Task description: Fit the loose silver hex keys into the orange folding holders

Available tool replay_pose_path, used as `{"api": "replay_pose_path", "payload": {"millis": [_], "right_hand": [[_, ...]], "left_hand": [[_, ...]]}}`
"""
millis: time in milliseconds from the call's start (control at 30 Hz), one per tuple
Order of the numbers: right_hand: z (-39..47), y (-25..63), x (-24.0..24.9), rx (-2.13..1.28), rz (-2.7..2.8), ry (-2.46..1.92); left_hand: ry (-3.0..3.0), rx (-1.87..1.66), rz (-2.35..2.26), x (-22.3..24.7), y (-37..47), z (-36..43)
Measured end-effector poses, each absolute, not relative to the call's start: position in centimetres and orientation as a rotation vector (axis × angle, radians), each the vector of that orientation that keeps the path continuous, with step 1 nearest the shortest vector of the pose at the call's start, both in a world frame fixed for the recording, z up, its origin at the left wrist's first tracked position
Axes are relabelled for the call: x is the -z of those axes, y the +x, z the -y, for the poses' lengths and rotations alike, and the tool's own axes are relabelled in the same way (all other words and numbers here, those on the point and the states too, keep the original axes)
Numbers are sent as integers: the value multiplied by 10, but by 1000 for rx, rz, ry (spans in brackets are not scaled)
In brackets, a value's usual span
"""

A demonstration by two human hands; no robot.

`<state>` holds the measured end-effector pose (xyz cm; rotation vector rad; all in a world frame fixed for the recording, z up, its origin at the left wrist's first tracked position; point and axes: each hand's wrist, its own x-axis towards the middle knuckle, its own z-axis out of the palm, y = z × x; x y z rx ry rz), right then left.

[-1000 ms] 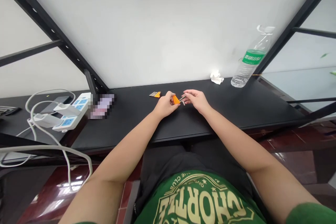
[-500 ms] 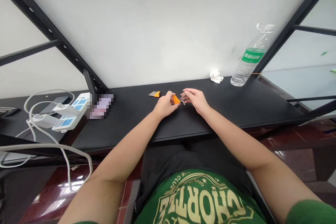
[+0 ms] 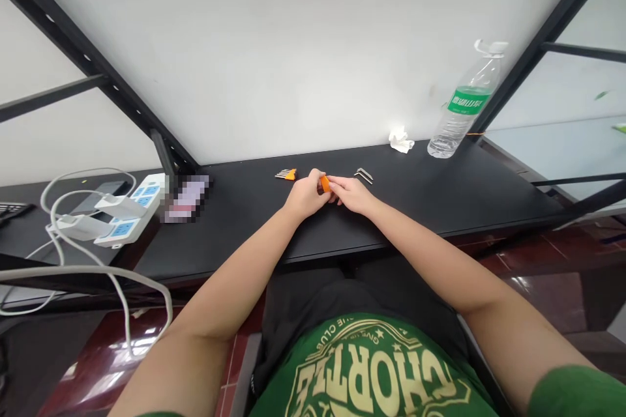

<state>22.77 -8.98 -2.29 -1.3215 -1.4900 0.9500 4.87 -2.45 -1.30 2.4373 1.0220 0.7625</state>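
Note:
My left hand (image 3: pixel 306 195) is closed around an orange hex key holder (image 3: pixel 325 184), held just above the black tabletop. My right hand (image 3: pixel 353 194) meets it from the right, its fingers pinched together at the holder's edge. What those fingertips grip is hidden. Just beyond my right hand, a couple of bent metal hex keys (image 3: pixel 363 175) lie loose on the table. A second orange holder (image 3: pixel 291 174) rests to the left and behind my left hand, with several metal keys (image 3: pixel 282 174) pointing left out of it.
A tall clear water bottle (image 3: pixel 462 107) with a green label stands at the back right, near a crumpled white tissue (image 3: pixel 401 139). At the left are a blurred-out flat object (image 3: pixel 188 199), a white power strip (image 3: pixel 139 202) and looping cables (image 3: pixel 120 273). A wall borders the table's back.
The hex key that my right hand held is no longer in view between its fingers. Loose keys now show on the table behind that hand, which has shifted left against the orange holder.

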Motion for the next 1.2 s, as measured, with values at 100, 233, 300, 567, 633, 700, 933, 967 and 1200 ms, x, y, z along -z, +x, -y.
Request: {"api": "replay_pose_path", "payload": {"millis": [100,233,300,567,633,700,933,967,1200], "right_hand": [[93,229,21,-865,1579,-1379],[90,235,22,-907,1450,-1432],[89,237,22,-971,1416,-1392],[90,222,16,-1262,1038,-1183],[91,217,16,-1296,991,-1149],[91,216,17,-1284,1002,-1139],[95,220,13,-948,1224,-1505],[96,221,13,-936,1237,-1559],[99,221,13,-459,1647,-1796]], "left_hand": [[2426,-790,-1018,14,49,24],[2379,-807,-1033,15,49,23],[2386,-793,-1046,14,49,23],[2621,-684,-1160,11,51,24],[2677,-661,-1155,11,52,24],[2682,-643,-1165,11,52,24],[2849,-647,-1183,15,55,28],[2879,-648,-1188,16,55,27],[2875,-678,-1262,18,57,27]]}}
